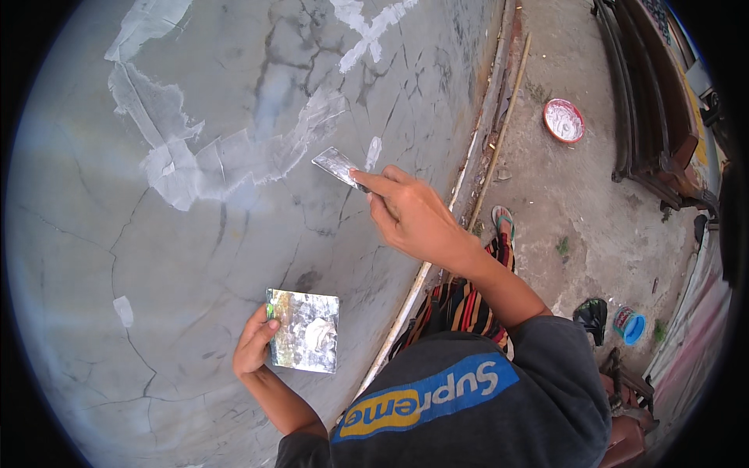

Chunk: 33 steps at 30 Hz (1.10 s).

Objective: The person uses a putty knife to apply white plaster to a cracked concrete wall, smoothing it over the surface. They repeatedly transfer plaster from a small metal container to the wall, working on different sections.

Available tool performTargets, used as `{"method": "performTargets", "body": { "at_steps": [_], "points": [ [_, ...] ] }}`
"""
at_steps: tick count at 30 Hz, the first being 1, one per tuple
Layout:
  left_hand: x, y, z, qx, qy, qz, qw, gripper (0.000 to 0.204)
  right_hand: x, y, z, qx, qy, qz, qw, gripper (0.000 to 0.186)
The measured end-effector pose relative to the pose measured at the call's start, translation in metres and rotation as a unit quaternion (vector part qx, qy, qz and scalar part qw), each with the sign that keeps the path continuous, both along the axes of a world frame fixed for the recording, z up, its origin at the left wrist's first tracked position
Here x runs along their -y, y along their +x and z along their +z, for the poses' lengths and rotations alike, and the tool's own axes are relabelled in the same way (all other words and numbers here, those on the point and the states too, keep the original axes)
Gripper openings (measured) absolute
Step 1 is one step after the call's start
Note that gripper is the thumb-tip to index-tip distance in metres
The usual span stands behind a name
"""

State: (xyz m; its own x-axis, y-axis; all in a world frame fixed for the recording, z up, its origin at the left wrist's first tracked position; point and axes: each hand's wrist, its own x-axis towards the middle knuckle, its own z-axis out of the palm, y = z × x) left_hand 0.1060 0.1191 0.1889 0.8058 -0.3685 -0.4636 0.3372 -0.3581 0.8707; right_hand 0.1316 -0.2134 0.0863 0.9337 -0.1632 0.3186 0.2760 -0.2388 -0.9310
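Note:
My left hand (251, 342) grips the edge of a square flat plate (300, 352), smeared all over, with a lump of white filler (318, 334) on it. My right hand (417, 214) is closed around a putty knife (335, 164), its forefinger stretched along the blade. Close to the blade stands a grey wall (257, 257) with dark cracks; whether the blade touches it I cannot tell. Pale filler patches (175, 168) run over some cracks at the upper left, and a cross-shaped patch (367, 35) shows near the top. One small patch (374, 153) lies just beyond the knife.
On the concrete ground at right sits a red-rimmed basin (563, 121) with white paste inside. A dark bench (651, 101) stands beyond it. Lower down are a blue bucket (629, 326) and a black bag (591, 320). A long pole (503, 125) lies along the wall's foot.

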Motion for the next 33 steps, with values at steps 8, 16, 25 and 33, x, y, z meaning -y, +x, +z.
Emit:
{"method": "performTargets", "body": {
  "at_steps": [8, 16, 25, 33],
  "points": [
    [0.003, 0.000, 0.002, 0.004, 0.004, 0.001, 1.000, 0.042, 0.026, 0.043, 0.011, 0.076, -0.011, -0.098, 0.992, 0.035],
    [0.005, 0.000, 0.004, 0.002, 0.004, -0.002, 1.000, 0.042, 0.000, 0.000, 0.003, 0.009, -0.013, 0.001, 1.000, 0.036],
    [0.002, 0.000, 0.002, 0.008, -0.007, 0.004, 1.000, 0.040, -0.013, 0.045, -0.019, 0.009, 0.089, -0.130, 0.988, 0.038],
    [-0.001, -0.004, 0.000, 0.014, -0.015, 0.014, 1.000, 0.038, -0.037, 0.015, -0.036, -0.003, 0.089, -0.059, 0.994, 0.039]
  ]
}}
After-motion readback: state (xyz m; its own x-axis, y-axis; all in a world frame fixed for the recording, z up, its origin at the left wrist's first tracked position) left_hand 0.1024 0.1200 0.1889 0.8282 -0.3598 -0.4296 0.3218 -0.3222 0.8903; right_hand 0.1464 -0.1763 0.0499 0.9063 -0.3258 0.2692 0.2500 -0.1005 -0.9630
